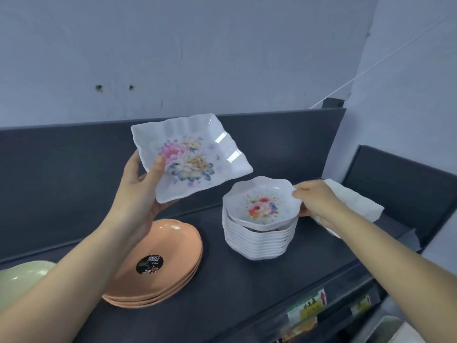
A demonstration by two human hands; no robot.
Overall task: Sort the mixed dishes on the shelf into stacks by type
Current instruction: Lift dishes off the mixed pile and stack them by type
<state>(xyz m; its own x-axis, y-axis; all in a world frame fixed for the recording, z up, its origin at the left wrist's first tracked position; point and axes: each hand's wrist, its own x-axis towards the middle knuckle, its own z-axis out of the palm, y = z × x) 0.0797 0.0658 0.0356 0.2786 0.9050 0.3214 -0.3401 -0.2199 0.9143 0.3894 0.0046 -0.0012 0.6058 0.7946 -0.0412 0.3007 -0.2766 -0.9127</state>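
The dark shelf [247, 280] carries the sorting, and it looks well along. A stack of orange plates [178, 241] lies at the front left, and a tall stack of white scalloped bowls [257, 243] stands to its right, well apart. The top bowl [262, 206] sits tilted on that stack. The square plate [195, 154], white with a ruffled rim and printed peonies, is held in the air above the shelf, between the two stacks. A pale green dish [19, 276] shows at the left edge. The left hand [138, 194] grips the square plate at its near corner, thumb on the face and fingers curled beneath. The right hand [316, 199] pinches the top bowl's rim with its fingers [298, 193] and also holds something white and crumpled [356, 201], cloth or dish unclear. The step in hand seems to be seating the bowl squarely. The square plate then needs a spot of its own, since no matching stack is visible. A black sticker [149, 264] on the orange plates reads "SIMPLE DESIGN". The tags [306, 308] on the shelf's front edge are too blurred to read.
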